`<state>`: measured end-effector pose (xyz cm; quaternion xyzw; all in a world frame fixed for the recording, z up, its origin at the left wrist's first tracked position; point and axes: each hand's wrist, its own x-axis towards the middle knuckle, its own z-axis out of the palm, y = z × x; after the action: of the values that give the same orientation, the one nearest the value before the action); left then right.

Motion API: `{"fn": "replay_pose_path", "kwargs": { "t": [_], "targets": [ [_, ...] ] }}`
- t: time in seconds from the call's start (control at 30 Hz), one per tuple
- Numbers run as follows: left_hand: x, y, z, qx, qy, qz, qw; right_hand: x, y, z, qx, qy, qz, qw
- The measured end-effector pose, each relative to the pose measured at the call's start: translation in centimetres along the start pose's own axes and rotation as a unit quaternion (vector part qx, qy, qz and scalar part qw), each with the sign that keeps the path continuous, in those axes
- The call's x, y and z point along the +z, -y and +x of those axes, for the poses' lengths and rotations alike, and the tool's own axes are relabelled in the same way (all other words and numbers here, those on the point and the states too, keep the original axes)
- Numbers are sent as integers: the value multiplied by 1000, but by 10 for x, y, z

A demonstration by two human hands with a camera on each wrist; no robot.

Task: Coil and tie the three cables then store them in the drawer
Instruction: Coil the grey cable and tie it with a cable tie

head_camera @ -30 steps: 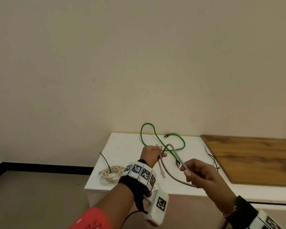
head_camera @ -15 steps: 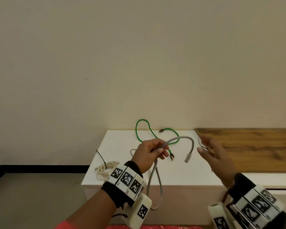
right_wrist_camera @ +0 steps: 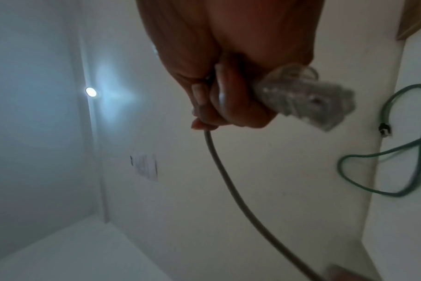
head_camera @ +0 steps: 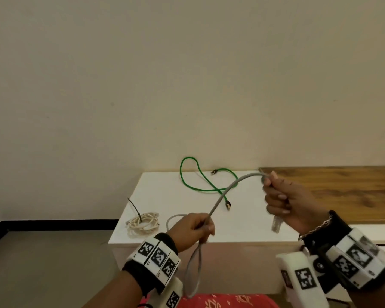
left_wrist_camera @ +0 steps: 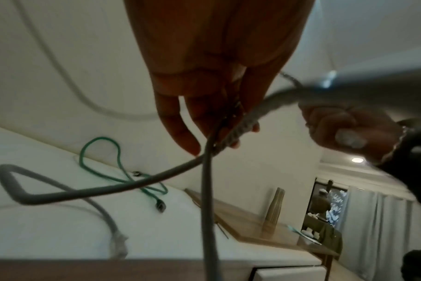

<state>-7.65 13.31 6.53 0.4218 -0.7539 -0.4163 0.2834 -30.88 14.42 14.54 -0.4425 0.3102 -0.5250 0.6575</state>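
Grey cable (head_camera: pixel 222 196) bends in the air w/ a loop hanging down, over the white table (head_camera: pixel 242 221). Left hand (head_camera: pixel 192 230) pinches its middle; right hand (head_camera: pixel 285 205) is curled round its plug end, raised.

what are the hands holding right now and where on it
Both hold the grey cable: the left hand grips gathered loops, the right hand grips near the clear plug.

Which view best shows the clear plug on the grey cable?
Right wrist: the clear plug fills the frame, sticking out of the right hand. In the head view it hangs small below the fist; in the left wrist view it is a blur.
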Motion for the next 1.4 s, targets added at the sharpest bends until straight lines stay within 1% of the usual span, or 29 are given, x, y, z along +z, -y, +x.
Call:
{"fn": "replay_pose_path", "kwargs": {
  "t": [0.1, 0.13, 0.2, 0.27, 0.3, 0.33, 0.4, 0.43, 0.47, 0.5, 0.53, 0.6, 0.67, 0.7, 0.73, 0.83, 0.87, 0.93, 0.97, 1.0, 1.03, 1.07, 1.13, 1.2, 1.23, 1.3, 1.33, 1.37, 1.4],
  "targets": [
    [4, 19, -8, -45, 23, 15, 999, -8, 23, -2, -22, -23, 35, 999],
    [6, 24, -8, -51, 26, 25, 998, -10, 28, -3, -24, -24, 43, 998],
    [6, 24, -10, -52, 40, 49, 997, -12, 28, -4, -17, -11, 63, 998],
    [3, 17, -6, -36, 30, 81, 996, -8, 22, -4, -1, 10, 70, 998],
    [-1, 9, -3, -30, 9, 54, 998, -6, 19, -4, 8, 14, 61, 998],
    [-7, 1, -1, -30, -26, 13, 999, -3, 16, -3, 17, 15, 47, 999],
    [-20, -14, 1, -32, -116, -25, 992, 1, 14, -3, 25, 21, 26, 999],
    [-27, -20, 0, -31, -152, -33, 987, 2, 13, -3, 26, 30, 28, 999],
    [-31, -25, 0, -29, -169, -43, 984, 2, 12, -3, 28, 44, 36, 998],
    [-34, -28, -1, -33, -168, -44, 984, 3, 11, -3, 29, 65, 47, 996],
    [-34, -31, -3, -49, -152, -39, 986, 5, 10, -3, 29, 92, 60, 994],
    [-25, -35, -9, -116, -87, -46, 988, 6, 8, -4, 23, 139, 79, 987],
    [-13, -35, -16, -187, -9, -99, 977, 9, 8, -4, 10, 155, 84, 984],
    [-8, -34, -18, -212, 25, -150, 965, 9, 8, -4, 2, 157, 84, 984],
    [-5, -32, -21, -233, 50, -209, 948, 9, 8, -3, -4, 157, 85, 984],
    [-1, -20, -26, -291, 95, -353, 884, 6, 7, 0, -18, 164, 90, 982],
    [0, -17, -28, -307, 115, -387, 862, 3, 6, 1, -23, 167, 92, 981],
    [3, -13, -31, -330, 181, -428, 822, 2, 5, 2, -30, 174, 95, 980],
    [5, -13, -33, -327, 221, -432, 811, 2, 4, 2, -34, 172, 92, 980],
    [6, -14, -35, -317, 253, -423, 810, 3, 4, 2, -38, 165, 83, 982],
    [6, -14, -36, -306, 267, -409, 817, 4, 3, 2, -43, 156, 71, 984],
    [5, -15, -37, -300, 263, -395, 828, 4, 1, 2, -45, 148, 59, 986],
    [2, -18, -36, -308, 195, -393, 844, 4, -1, 1, -46, 141, 45, 988],
    [-2, -22, -34, -316, 89, -384, 863, 1, -1, 2, -42, 135, 40, 989],
    [-4, -22, -33, -317, 20, -356, 879, -1, 0, 2, -34, 124, 37, 991],
    [-8, -15, -32, -297, -145, -246, 911, -7, 5, 4, -16, 94, 19, 995],
    [-11, -11, -32, -266, -229, -158, 923, -11, 8, 4, -5, 80, 11, 997],
    [-14, -8, -32, -225, -300, -48, 926, -16, 11, 5, 7, 74, 9, 997],
    [-17, -6, -34, -187, -348, 63, 917, -21, 15, 6, 17, 71, 4, 997]
  ]
}}
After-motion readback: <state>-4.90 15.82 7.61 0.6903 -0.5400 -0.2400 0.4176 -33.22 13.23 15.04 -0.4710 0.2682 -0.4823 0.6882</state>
